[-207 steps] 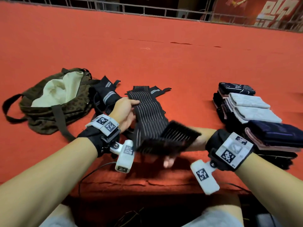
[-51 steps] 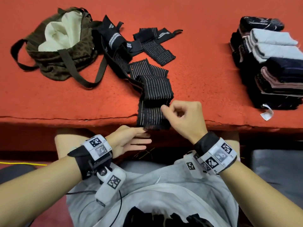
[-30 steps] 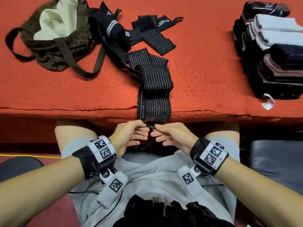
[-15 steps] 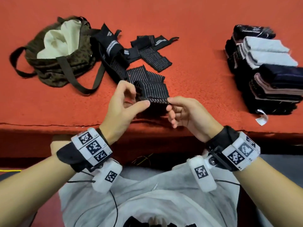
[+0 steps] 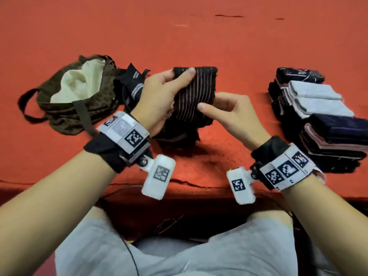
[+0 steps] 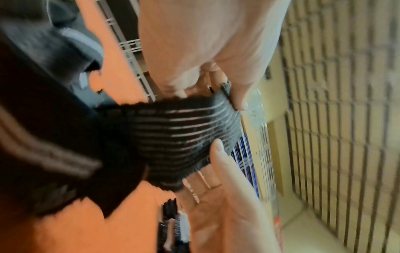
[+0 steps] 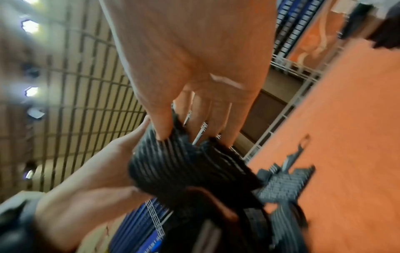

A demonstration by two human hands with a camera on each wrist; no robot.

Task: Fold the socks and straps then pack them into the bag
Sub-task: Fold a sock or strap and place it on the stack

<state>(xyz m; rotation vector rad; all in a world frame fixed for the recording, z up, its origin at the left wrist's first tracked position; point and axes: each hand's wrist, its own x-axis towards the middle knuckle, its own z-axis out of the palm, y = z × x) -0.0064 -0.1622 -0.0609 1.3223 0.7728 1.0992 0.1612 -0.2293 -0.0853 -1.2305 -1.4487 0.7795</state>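
The left hand is pinching the striped strap at its top, and the right hand is pinching its side. They should be keeping the edges lined up.

An orange-red felt-covered table fills the head view, its front edge cracked and wrinkled. Beyond its far side runs a white metal railing. Overhead is a ceiling of slatted panels with bright hexagonal lights.
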